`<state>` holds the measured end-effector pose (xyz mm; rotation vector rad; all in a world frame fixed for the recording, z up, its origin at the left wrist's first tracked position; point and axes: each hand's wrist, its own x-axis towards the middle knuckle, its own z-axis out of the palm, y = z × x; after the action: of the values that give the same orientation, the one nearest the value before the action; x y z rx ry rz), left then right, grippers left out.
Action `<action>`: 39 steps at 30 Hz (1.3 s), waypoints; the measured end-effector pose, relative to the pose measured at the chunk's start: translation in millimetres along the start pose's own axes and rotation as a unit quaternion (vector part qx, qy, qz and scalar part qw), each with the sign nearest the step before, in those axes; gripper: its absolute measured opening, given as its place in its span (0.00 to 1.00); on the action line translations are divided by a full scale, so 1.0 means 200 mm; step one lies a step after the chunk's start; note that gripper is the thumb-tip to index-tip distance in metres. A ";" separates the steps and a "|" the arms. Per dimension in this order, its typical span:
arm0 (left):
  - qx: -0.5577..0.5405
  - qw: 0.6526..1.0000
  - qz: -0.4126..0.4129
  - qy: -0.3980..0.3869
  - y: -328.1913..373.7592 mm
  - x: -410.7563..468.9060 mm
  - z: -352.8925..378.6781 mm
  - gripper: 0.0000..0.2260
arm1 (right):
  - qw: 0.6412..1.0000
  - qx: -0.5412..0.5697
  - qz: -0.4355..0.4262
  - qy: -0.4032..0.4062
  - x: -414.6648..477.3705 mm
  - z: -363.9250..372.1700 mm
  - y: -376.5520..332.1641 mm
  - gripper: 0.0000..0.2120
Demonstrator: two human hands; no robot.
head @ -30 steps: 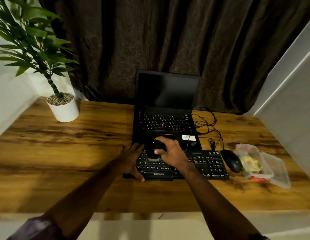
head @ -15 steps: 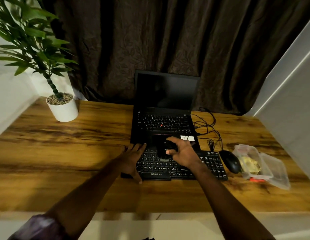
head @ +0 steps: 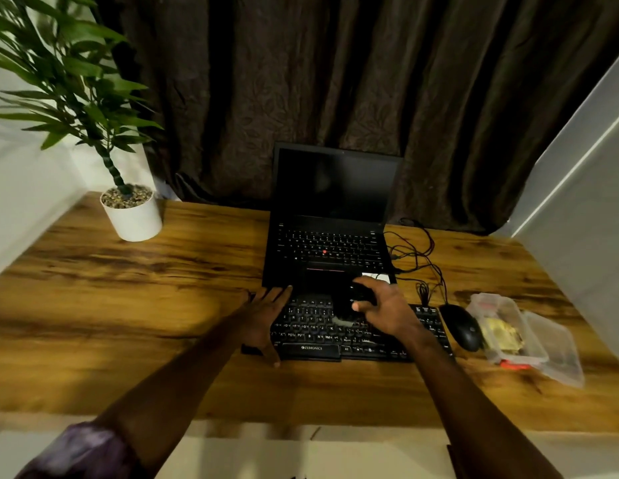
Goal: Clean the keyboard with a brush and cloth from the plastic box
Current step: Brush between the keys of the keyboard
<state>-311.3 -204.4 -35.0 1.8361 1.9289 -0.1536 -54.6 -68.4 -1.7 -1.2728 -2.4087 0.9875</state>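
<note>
A black keyboard (head: 315, 340) lies on the wooden desk in front of the laptop. My left hand (head: 263, 312) rests flat on its left end, fingers spread. My right hand (head: 387, 309) is over the middle of the keys, shut on a dark brush (head: 347, 305) whose bristles touch the keys. At the right stands the clear plastic box (head: 508, 326) with a yellowish cloth (head: 503, 335) inside, its lid (head: 556, 350) lying beside it.
An open black laptop (head: 335, 202) stands just behind the keyboard. A black mouse (head: 461, 326) sits between keyboard and box, with tangled cables (head: 415, 257) behind it. A small red item (head: 513, 366) lies at the box's front. A potted plant (head: 131, 216) stands far left.
My right hand has carried the brush rightward across the keys, from left of centre to the middle. My left hand has stayed on the keyboard's left end.
</note>
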 end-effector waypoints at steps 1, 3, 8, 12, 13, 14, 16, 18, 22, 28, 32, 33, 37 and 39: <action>0.004 1.000 0.003 0.000 0.00 0.00 0.00 0.73 | 1.000 -0.006 -0.002 0.004 0.01 0.01 0.00 0.24; 0.011 1.000 0.009 -0.003 0.01 0.01 -0.01 0.75 | 1.000 -0.004 -0.016 -0.004 0.03 0.05 -0.05 0.24; 0.019 1.000 0.023 -0.002 0.03 0.01 0.00 0.74 | 0.999 0.025 -0.037 -0.025 0.06 0.16 -0.13 0.25; 0.017 1.000 0.020 -0.004 0.02 -0.01 -0.01 0.75 | 1.000 0.012 -0.023 -0.011 0.01 0.05 -0.05 0.24; 0.012 1.000 0.020 -0.007 0.02 -0.01 -0.01 0.75 | 1.000 0.002 -0.016 -0.007 0.00 0.01 -0.01 0.24; 0.007 1.000 0.020 -0.009 0.02 0.00 -0.01 0.74 | 1.000 -0.005 -0.011 0.000 -0.02 -0.03 0.04 0.24; -0.002 1.000 0.021 -0.013 0.02 0.01 0.00 0.74 | 1.000 -0.015 0.008 0.015 -0.04 -0.09 0.10 0.25; -0.008 1.000 0.025 -0.012 0.03 0.02 0.01 0.75 | 1.000 -0.023 0.012 0.018 -0.05 -0.11 0.12 0.24; -0.011 0.999 0.039 0.007 0.09 0.05 0.02 0.74 | 1.000 -0.029 -0.011 -0.001 -0.03 -0.05 0.04 0.24; -0.008 0.998 0.048 0.037 0.17 0.07 0.06 0.73 | 0.999 0.005 -0.033 -0.017 -0.04 0.01 -0.06 0.24; 0.005 0.998 0.034 0.045 0.20 0.06 0.06 0.69 | 1.000 -0.021 0.003 0.006 -0.09 -0.11 0.08 0.25; 0.004 0.999 0.030 0.044 0.21 0.06 0.06 0.69 | 0.999 -0.025 0.019 0.015 -0.11 -0.14 0.12 0.25; 0.014 0.999 0.023 0.038 0.26 0.06 0.05 0.67 | 0.998 -0.043 0.029 0.036 -0.15 -0.21 0.17 0.25; 0.008 0.999 0.026 0.042 0.29 0.07 0.05 0.67 | 0.998 -0.052 0.028 0.031 -0.15 -0.19 0.14 0.25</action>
<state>-252.1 -189.4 -36.1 1.9306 1.9398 -0.0765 -1.1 -63.8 11.3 -1.3922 -2.4163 0.8340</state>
